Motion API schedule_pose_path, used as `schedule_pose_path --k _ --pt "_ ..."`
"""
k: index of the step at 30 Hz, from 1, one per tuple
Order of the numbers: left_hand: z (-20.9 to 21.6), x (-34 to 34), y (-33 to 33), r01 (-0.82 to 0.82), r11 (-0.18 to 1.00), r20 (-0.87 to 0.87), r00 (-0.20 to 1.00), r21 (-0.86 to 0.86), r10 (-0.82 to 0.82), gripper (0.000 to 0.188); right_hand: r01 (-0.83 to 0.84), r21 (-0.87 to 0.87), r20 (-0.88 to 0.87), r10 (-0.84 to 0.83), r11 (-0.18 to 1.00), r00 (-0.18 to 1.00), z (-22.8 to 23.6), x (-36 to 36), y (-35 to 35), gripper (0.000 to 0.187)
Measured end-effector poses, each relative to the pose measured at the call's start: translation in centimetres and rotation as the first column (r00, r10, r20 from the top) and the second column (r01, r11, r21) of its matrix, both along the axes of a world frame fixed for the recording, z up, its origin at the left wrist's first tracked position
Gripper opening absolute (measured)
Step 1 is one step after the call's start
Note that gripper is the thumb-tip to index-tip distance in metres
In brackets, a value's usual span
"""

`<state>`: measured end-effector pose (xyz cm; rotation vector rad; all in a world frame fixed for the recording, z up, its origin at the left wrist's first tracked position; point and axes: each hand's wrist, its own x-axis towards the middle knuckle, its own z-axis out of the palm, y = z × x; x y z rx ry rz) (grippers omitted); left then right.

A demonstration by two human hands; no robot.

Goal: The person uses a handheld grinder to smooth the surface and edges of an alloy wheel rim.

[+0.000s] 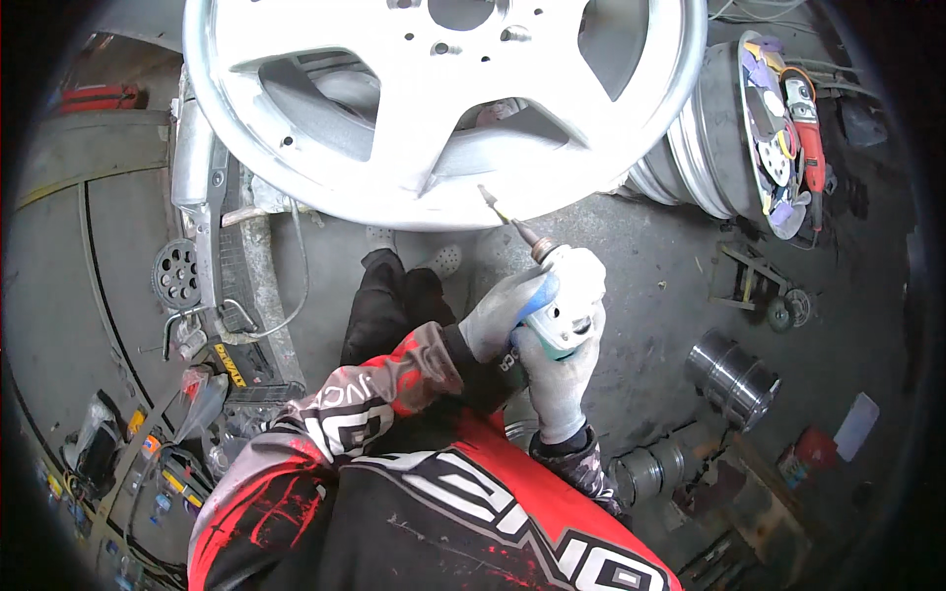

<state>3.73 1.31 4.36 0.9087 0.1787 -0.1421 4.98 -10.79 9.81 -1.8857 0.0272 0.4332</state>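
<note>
A large silver alloy wheel (pixel 414 172) with wide spokes fills the top of the view. Both my hands, in grey gloves, hold a white-and-teal die grinder (pixel 574 295) below its rim. My left hand (pixel 498 317) grips the front of the tool from the left, with fingers partly behind it. Around the rear of its body wraps my right hand (pixel 562 384). A slim pointed bit (pixel 490 200) sticks out from the grinder's nose toward the lower rim; whether it touches the metal I cannot tell.
At right, a stack of rims (pixel 705 148) carries sanding discs and a red angle grinder (pixel 808 138). A shiny metal drum-like part (pixel 734 379) lies on the floor. On the left are a metal stand (pixel 202 187), a hose (pixel 301 281) and a cluttered pile of tools.
</note>
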Motion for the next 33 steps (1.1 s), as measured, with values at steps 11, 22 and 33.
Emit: schedule_pose_path --k 11,22,33 --pt "-2.0 7.7 -3.9 0.065 0.965 0.052 0.997 -0.254 -0.053 0.037 0.067 0.064 0.186 -0.078 0.996 0.979 0.3 4.8 -2.4 0.072" --pt "0.6 3.6 -1.8 -0.110 0.957 0.275 0.961 0.267 0.034 0.039 -0.055 -0.038 0.109 0.059 0.998 0.992 0.9 3.2 -2.7 0.092" --pt "-5.0 7.8 -6.0 -0.021 0.997 0.297 0.954 -0.072 0.041 0.043 0.070 -0.057 0.197 -0.057 0.996 0.979 2.1 6.5 -2.9 0.090"
